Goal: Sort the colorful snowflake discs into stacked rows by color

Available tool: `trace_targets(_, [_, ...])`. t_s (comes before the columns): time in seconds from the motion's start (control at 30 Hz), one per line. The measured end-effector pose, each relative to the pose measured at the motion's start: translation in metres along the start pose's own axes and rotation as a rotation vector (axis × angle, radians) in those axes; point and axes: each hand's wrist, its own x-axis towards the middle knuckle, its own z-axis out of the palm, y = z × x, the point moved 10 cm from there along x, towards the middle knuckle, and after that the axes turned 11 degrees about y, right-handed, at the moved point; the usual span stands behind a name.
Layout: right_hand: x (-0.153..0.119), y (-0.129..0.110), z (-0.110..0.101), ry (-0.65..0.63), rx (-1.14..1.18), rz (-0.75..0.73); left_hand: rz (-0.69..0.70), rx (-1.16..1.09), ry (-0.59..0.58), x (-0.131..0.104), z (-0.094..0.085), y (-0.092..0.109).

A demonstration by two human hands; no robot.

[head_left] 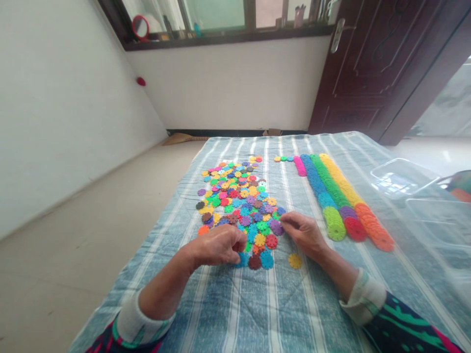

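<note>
Many coloured notched discs point(243, 196) lie in a loose pile on the striped cloth point(217, 314). At the pile's near left edge is my left hand point(221, 244), its fingers curled together over a blue disc point(242, 260); whether it grips that disc is hidden. My right hand point(303, 234) is at the right edge with thumb and fingertips pinched beside a purple disc point(275, 227); what they hold is too small to tell. A lone yellow disc point(295, 261) lies between the hands, nearer the right one. Overlapping rows of discs sorted by colour point(331, 184) lie farther right.
Clear plastic containers point(405, 179) stand on the right side of the cloth. A few discs point(283, 159) lie in a short line near the far edge. Beyond are a wall with a window ledge point(228, 40) and a dark red door point(368, 68).
</note>
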Motion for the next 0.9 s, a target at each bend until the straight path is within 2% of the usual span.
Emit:
trace_targets(0.27, [0.000, -0.001, 0.000, -0.007, -0.011, -0.005, 0.013, 0.107, 0.058, 0.001, -0.001, 0.001])
trace_targets(0.4, [0.000, -0.001, 0.000, -0.006, -0.012, -0.008, 0.048, 0.077, 0.090, 0.001, -0.002, 0.003])
trace_targets(0.63, [0.000, 0.000, 0.001, -0.018, -0.009, -0.009, 0.034, 0.005, 0.010, -0.002, 0.001, 0.002])
trace_targets(0.77, [0.000, 0.000, 0.001, -0.008, 0.010, -0.009, 0.001, -0.017, 0.052, -0.003, -0.015, -0.001])
trace_targets(0.9, [0.000, 0.001, 0.002, 0.010, 0.044, 0.026, -0.019, -0.015, 0.192, 0.008, -0.039, -0.006])
